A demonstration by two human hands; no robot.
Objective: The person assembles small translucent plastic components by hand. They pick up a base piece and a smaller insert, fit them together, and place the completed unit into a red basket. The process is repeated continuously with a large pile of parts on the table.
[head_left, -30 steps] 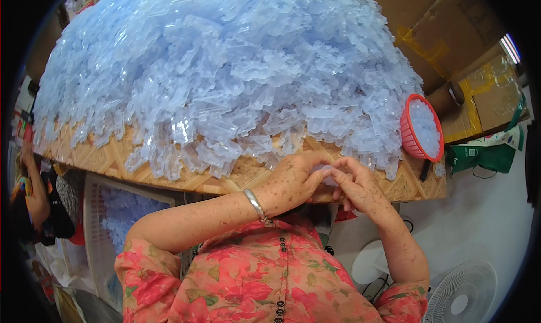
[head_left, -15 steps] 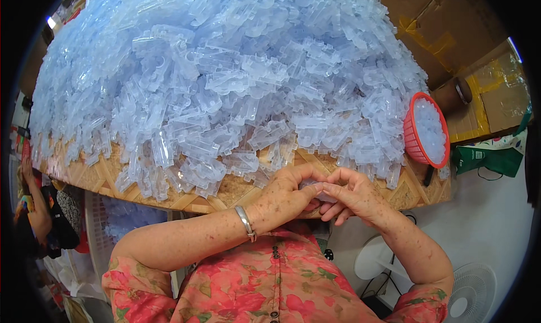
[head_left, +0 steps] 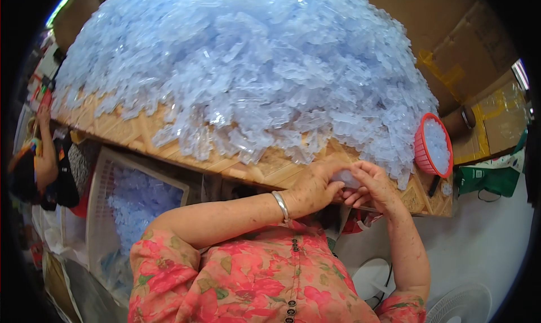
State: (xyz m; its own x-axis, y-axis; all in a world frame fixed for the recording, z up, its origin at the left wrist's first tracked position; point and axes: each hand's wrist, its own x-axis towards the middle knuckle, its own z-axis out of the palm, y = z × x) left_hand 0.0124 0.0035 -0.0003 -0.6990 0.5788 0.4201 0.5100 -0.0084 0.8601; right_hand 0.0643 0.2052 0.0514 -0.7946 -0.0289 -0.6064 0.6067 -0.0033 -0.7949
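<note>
Between the fingertips of both hands is a small translucent plastic piece (head_left: 347,179), partly covered by the fingers. My left hand (head_left: 314,192), with a silver bangle at its wrist, pinches the piece from the left. My right hand (head_left: 376,189) grips it from the right, thumb and fingers bent around it. Both hands are close together at the table's near edge, in front of my chest. Beyond them rises a large heap of clear, bluish plastic pieces (head_left: 248,69), with loose ones spilling toward the near edge of the wood-patterned table (head_left: 129,132).
A red basket (head_left: 424,154) with small translucent parts stands at the table's right end, near a dark stick-like object (head_left: 434,186). Cardboard boxes (head_left: 451,35) border the right. Below left is a white crate (head_left: 100,210) of bluish pieces. Another person's arm (head_left: 48,148) shows far left.
The view has turned, so the table and heap sit differently and more of the crate shows. The piece between my fingers is more exposed now; both hands remain together.
</note>
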